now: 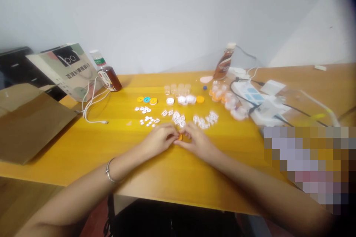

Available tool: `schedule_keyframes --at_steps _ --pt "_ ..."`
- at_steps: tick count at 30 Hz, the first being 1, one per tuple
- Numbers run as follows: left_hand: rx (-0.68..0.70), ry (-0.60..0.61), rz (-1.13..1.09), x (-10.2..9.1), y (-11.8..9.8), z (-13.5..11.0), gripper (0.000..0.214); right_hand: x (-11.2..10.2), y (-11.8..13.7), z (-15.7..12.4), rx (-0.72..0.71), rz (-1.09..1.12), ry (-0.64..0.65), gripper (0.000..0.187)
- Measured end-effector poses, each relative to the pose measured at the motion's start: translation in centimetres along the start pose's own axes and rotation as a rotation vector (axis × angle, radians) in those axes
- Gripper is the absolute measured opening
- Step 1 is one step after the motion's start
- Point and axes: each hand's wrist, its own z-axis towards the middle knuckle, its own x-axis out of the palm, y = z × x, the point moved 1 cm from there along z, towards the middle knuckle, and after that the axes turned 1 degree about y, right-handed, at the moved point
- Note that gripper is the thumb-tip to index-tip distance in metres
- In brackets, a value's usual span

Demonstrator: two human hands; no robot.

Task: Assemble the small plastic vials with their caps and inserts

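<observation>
My left hand [160, 139] and my right hand [198, 142] meet near the middle of the table, with their fingers closed on a small orange cap [180, 137] between them. Most of the cap is hidden by the fingers. Just beyond the hands lie small white openwork pieces [178, 117], and a group of white bits [205, 120] is spread to their right. Small white discs [147, 119] lie beyond my left hand. Farther back stand white caps [182, 100], an orange cap [200, 99], yellow caps [153, 101] and a blue cap [147, 99].
Clear cups [178, 89] stand behind the caps. At right are clear containers with orange parts [225, 96], a brown drink bottle [224, 62], and a power strip [250, 94] with cables. At left are a bottle [109, 77], a white cable [94, 121], a paper bag [63, 70] and a cardboard box [36, 122].
</observation>
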Motion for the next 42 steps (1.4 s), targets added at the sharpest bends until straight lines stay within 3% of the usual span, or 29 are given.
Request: schedule_keyframes --at_steps 5,10,14,20,25,28,35,39,42 --pt "0.07 -0.027 0.148 0.1 -0.4 -0.3 0.016 -0.3 0.0 0.0 0.026 0.118 0.011 0.016" --pt "0.135 -0.082 0.175 -0.4 -0.2 -0.4 0.016 0.2 -0.3 0.0 0.153 0.671 0.12 0.019" --pt "0.183 -0.143 0.122 -0.7 0.1 -0.4 0.014 0.3 -0.3 0.2 0.273 0.873 0.103 0.024" --pt "0.141 -0.153 -0.066 -1.6 -0.1 -0.2 0.013 -0.2 0.1 0.4 0.355 0.947 0.041 0.027" --pt "-0.094 -0.208 -0.216 -2.0 0.3 0.0 0.015 -0.2 0.1 0.3 0.396 0.948 -0.014 0.028" --pt "-0.258 -0.143 -0.34 -1.6 0.6 0.2 0.019 -0.2 0.4 0.3 0.391 0.954 -0.026 0.028" --pt "-0.396 -0.067 -0.655 -0.7 0.7 0.3 0.016 0.1 0.9 0.0 0.346 0.956 -0.021 0.024" --pt "-0.417 -0.041 -0.669 -0.8 0.8 0.6 0.018 0.3 0.9 0.0 0.355 0.947 -0.025 0.023" --pt "-0.34 -0.081 -0.453 -2.5 1.5 0.6 0.019 0.3 0.9 0.1 0.396 0.924 -0.066 0.025"
